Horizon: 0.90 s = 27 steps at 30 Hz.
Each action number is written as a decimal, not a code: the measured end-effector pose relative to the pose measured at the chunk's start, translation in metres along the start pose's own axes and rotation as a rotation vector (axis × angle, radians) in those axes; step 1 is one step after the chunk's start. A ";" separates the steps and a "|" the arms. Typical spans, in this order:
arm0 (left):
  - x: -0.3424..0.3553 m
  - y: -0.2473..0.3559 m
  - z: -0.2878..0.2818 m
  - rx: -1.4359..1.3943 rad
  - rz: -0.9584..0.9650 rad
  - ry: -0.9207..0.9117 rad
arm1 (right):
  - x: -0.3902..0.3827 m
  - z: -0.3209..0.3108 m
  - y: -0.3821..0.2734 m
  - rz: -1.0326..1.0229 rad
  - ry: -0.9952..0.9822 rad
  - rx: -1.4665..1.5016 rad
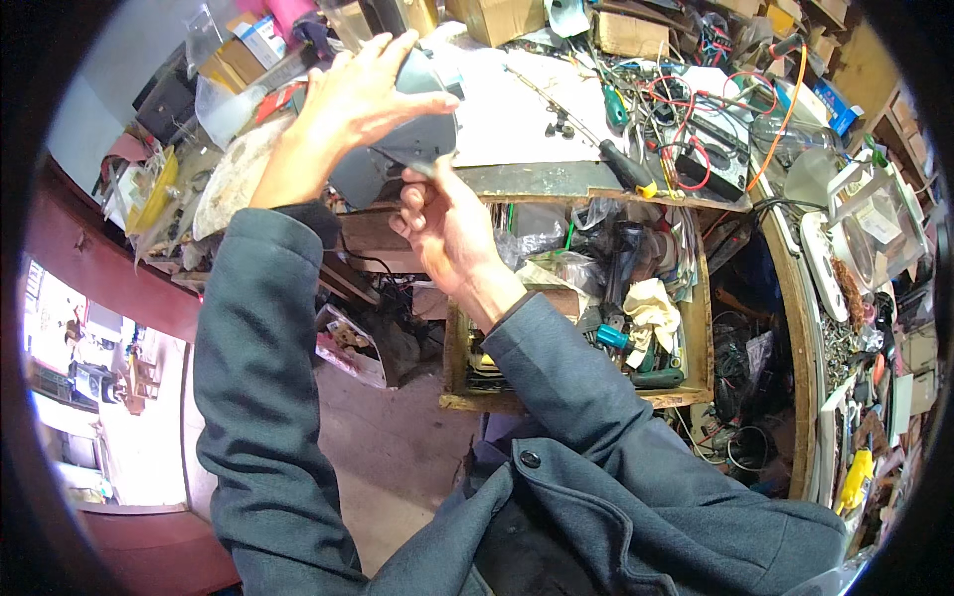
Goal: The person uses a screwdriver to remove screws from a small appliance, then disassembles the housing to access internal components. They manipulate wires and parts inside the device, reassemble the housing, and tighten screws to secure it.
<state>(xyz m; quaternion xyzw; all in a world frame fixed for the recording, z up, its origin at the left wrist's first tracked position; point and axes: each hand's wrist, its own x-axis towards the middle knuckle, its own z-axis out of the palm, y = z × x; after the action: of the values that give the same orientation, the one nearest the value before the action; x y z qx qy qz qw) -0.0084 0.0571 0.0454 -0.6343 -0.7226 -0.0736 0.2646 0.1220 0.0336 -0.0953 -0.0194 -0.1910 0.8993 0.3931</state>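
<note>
My left hand (343,114) grips a dark grey flat panel (417,139) at the bench's front edge, its thumb across the upper part and fingers reaching over the top. My right hand (447,233) is just below, palm turned up, thumb and curled fingers closed at the panel's lower edge on something small that I cannot make out. To the right on a white sheet (517,134) are a long screwdriver with a black and yellow handle (626,169), a green-handled screwdriver (614,107) and several small dark pieces (556,129).
The cluttered bench holds red cables (696,149), boxes (631,35) and a yellow tray (149,194). An open drawer (576,397) full of tools and bags juts out below. A crowded side shelf (805,348) runs along the right; a bright doorway (149,437) is at left.
</note>
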 end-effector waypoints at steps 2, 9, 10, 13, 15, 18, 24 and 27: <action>0.001 0.000 0.003 -0.016 -0.014 -0.011 | -0.001 0.005 -0.007 -0.051 -0.056 0.041; 0.005 -0.002 0.007 -0.003 -0.058 -0.046 | 0.014 0.049 -0.005 -0.103 0.200 -0.593; 0.007 -0.002 0.009 -0.005 -0.071 -0.059 | 0.018 0.048 -0.008 -0.151 0.199 -0.646; 0.011 -0.008 0.012 -0.018 -0.062 -0.093 | 0.028 0.039 -0.016 -0.267 0.174 -0.705; 0.014 -0.009 0.013 -0.040 -0.063 -0.134 | 0.026 0.031 -0.018 -0.220 0.147 -0.669; 0.016 -0.009 0.013 -0.090 -0.107 -0.164 | 0.024 0.024 -0.017 -0.246 0.141 -0.702; 0.014 0.001 0.007 -0.044 -0.172 -0.187 | 0.042 0.023 -0.012 -0.286 0.303 -0.804; 0.012 0.008 0.004 -0.025 -0.191 -0.196 | 0.046 0.018 -0.017 -0.316 0.302 -1.002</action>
<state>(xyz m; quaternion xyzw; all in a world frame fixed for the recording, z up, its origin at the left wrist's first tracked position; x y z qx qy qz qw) -0.0031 0.0709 0.0460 -0.5702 -0.8010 -0.0451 0.1769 0.0988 0.0710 -0.0668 -0.3042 -0.5381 0.6155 0.4890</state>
